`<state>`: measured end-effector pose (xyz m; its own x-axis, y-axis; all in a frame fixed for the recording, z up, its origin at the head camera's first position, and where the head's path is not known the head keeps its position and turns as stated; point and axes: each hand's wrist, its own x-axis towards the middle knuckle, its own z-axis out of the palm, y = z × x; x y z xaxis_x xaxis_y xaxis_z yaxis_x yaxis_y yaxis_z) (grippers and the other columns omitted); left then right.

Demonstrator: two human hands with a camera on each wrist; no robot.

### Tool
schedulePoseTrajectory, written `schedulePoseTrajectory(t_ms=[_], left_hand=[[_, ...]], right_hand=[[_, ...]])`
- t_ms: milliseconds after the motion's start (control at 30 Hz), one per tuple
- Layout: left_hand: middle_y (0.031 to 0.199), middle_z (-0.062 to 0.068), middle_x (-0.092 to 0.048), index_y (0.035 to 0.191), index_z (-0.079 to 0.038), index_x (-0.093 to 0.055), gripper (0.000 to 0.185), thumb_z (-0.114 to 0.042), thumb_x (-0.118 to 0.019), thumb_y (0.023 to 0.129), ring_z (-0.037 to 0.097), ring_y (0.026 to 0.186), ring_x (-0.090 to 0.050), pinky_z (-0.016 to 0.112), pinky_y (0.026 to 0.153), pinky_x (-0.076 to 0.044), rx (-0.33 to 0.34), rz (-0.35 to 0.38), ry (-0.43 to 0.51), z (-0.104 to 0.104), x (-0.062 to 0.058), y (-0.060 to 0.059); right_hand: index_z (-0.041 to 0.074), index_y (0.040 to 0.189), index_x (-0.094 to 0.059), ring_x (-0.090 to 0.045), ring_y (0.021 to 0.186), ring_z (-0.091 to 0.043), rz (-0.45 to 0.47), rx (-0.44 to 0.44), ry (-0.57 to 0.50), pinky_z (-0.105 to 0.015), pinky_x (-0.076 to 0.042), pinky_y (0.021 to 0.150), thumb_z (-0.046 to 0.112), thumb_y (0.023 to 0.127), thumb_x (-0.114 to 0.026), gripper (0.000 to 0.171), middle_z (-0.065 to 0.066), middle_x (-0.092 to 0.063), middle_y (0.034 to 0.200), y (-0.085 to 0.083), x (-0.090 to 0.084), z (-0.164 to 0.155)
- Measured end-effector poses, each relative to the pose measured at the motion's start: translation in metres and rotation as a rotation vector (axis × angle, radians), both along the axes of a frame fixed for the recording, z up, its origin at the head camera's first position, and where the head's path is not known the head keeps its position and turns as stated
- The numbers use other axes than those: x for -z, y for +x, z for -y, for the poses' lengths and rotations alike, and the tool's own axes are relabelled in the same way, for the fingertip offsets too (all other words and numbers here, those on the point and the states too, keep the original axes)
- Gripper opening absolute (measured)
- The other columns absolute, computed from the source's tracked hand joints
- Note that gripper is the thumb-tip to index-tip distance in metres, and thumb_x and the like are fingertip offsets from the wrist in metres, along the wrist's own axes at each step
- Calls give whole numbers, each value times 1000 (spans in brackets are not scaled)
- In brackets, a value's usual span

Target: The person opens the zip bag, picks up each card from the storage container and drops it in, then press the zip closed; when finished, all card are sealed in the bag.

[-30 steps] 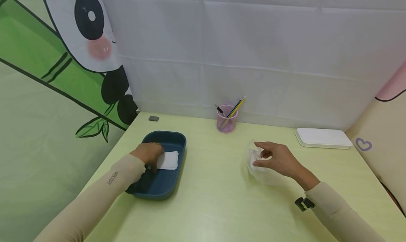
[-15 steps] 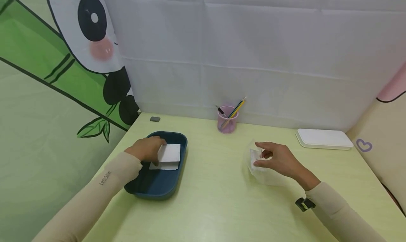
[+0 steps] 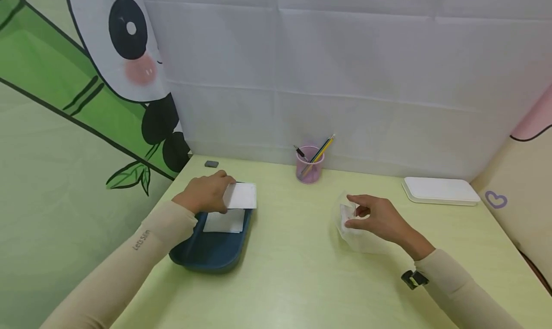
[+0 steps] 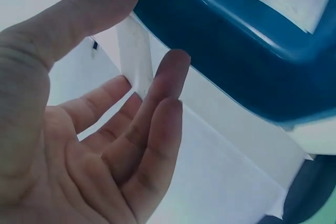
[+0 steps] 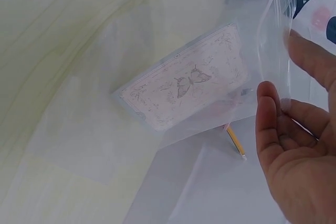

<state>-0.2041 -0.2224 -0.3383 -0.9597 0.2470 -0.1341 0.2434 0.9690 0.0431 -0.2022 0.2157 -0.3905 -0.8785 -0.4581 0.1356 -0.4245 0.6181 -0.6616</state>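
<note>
My left hand (image 3: 225,194) pinches a white card (image 3: 242,195) and holds it over the far rim of a dark blue tray (image 3: 207,253). More white cards (image 3: 224,221) lie flat in the tray. In the left wrist view the card (image 4: 220,171) runs between thumb and fingers (image 4: 157,103), with the tray (image 4: 236,51) behind it. My right hand (image 3: 351,211) holds a clear plastic bag (image 3: 351,235) by its edge on the table. The right wrist view shows the bag (image 5: 105,145) containing a pale card with a butterfly print (image 5: 184,85).
At the back middle of the yellow-green table (image 3: 293,281) stands a pink cup of pencils (image 3: 309,163). A flat white box (image 3: 440,190) lies at the back right and a small grey eraser (image 3: 211,164) at the back left. Cloth walls close off the back and sides.
My left hand has picked one white card off the stack in the tray and raised it toward the tray's far edge. The right hand and bag have stayed put.
</note>
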Motion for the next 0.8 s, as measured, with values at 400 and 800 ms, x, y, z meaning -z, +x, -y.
schedulePoseTrajectory(t_ms=[400,800], left_hand=[[123,10,-53,135,-9,-59,71,-24,-89,72,25,83,-60,45,73,-52,101,0,18,-37,-8,-6],[127,6,-52,138,-11,-56,74,-32,-88,74,23,83,-60,45,73,-52,171,20,9,-76,-11,-10]], right_hand=[[-2,140,-56,-64,93,-19,12,13,22,-34,-52,77,33,83,-84,73,-5,-69,101,0,0,0],[-2,140,-56,-64,94,-19,11,8,40,-36,-52,79,32,83,-84,72,-3,-68,102,-3,0,3]])
